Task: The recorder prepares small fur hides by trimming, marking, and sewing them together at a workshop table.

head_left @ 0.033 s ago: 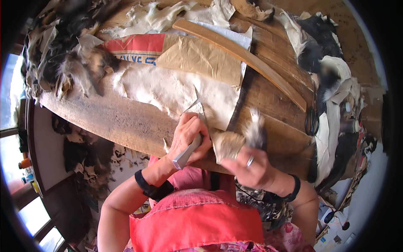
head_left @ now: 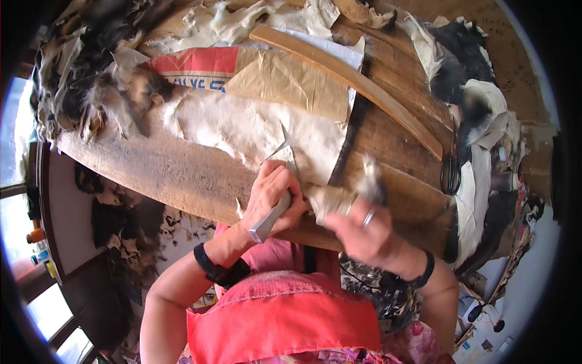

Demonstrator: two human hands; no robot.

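My left hand [head_left: 276, 194] is wrapped round a flat metal knife [head_left: 267, 223]. Its grey end sticks out below my fist, and a pointed blade rises above it. The tip lies over a pale hide [head_left: 224, 121] spread on the wooden board. Just to the right, my right hand [head_left: 367, 233], wearing a ring, pinches a small piece of tan and dark fur [head_left: 330, 203]. That piece is smeared by motion, and its left edge comes close to my left fist; whether it touches the blade I cannot tell.
A brown paper sheet [head_left: 297, 85] with a red patch lies beyond the hide, under a curved wooden strip [head_left: 364, 85]. Dark fur scraps [head_left: 115, 97] heap at the left. Black scissors [head_left: 450, 176] and more hide pieces [head_left: 476, 164] lie along the right side.
My right hand has shifted slightly to the right, and the fur piece has moved with it. My left hand and the knife stay in place.
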